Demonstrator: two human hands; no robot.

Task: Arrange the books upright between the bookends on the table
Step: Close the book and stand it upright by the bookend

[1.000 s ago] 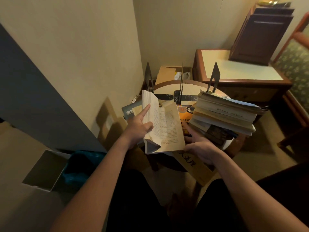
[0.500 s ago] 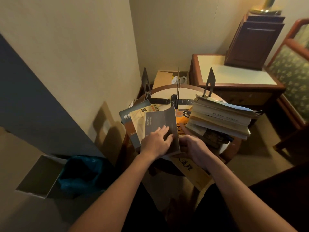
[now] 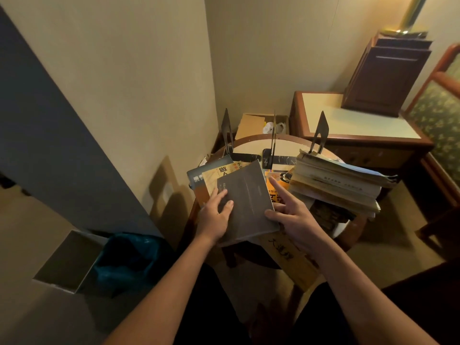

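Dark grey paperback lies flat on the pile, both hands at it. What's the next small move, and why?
Probably grip the dark grey paperback by its side edges and tip it upright. It lies flat, the left hand rests on its cover, the right hand touches its near corner, and no book stands between the black metal bookends yet.

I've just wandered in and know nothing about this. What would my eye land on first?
Probably the dark grey book at centre, the left hand resting on its cover and the right hand at its lower right corner. Then the pile of books lying flat on the right side of the round table, with three thin bookends upright behind.
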